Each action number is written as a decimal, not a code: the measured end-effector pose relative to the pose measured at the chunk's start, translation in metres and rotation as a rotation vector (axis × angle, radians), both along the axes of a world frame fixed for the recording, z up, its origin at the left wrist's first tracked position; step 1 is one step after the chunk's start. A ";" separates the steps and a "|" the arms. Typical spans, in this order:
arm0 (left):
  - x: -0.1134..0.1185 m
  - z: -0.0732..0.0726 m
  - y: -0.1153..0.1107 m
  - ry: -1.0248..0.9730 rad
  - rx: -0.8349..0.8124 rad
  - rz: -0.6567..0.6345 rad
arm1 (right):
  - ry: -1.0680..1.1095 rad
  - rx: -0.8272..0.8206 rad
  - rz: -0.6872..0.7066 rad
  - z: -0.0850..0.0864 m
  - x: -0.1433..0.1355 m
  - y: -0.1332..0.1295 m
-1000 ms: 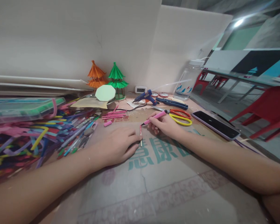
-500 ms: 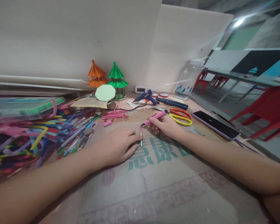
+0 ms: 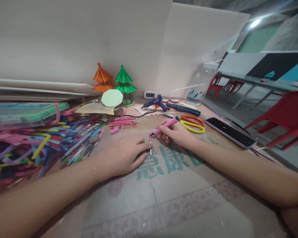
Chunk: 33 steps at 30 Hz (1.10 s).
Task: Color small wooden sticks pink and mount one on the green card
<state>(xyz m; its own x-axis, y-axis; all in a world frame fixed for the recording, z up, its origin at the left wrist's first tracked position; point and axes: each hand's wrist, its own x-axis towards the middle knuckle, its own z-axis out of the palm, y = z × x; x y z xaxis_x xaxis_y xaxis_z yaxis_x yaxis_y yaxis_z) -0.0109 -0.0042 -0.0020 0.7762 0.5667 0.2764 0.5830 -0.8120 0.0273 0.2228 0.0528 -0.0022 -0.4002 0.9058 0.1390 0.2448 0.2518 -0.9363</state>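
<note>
My right hand is closed around a pink marker pen. The pen's dark tip touches or nearly touches the upper part of a short thin wooden stick, which is pink at the top and pale at the bottom. With its fingertips, my left hand holds that stick down on the printed cardboard. The marker's pink cap lies beyond my left hand. A row of pink sticks lies behind the cap.
Scissors with yellow and red handles, a phone and pliers lie at the right. A blue glue gun, bottle and two paper pagodas stand behind. Coloured pipe cleaners heap at the left.
Almost nothing differs. The pen tip sits very slightly lower along the stick; both hands otherwise keep their places.
</note>
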 end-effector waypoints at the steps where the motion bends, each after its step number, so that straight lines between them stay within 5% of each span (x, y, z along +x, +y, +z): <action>1: 0.000 0.000 0.000 -0.007 0.001 -0.001 | -0.011 -0.004 0.007 0.001 0.000 0.000; 21: -0.001 0.002 -0.004 -0.034 -0.031 0.015 | -0.021 -0.026 0.057 0.003 0.002 -0.004; 26: -0.005 -0.003 0.001 -0.109 -0.005 0.126 | 0.065 -0.042 0.018 0.003 0.003 -0.003; 33: -0.006 -0.009 0.014 -0.097 -0.161 0.072 | 0.099 -0.053 0.054 0.005 0.005 -0.007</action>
<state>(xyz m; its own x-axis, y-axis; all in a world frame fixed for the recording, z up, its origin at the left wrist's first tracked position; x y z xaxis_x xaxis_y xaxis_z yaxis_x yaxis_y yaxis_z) -0.0166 0.0094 -0.0106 0.7062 0.6627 0.2491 0.6280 -0.7489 0.2117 0.2276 0.0463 0.0027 -0.4349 0.8906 0.1331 0.1380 0.2119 -0.9675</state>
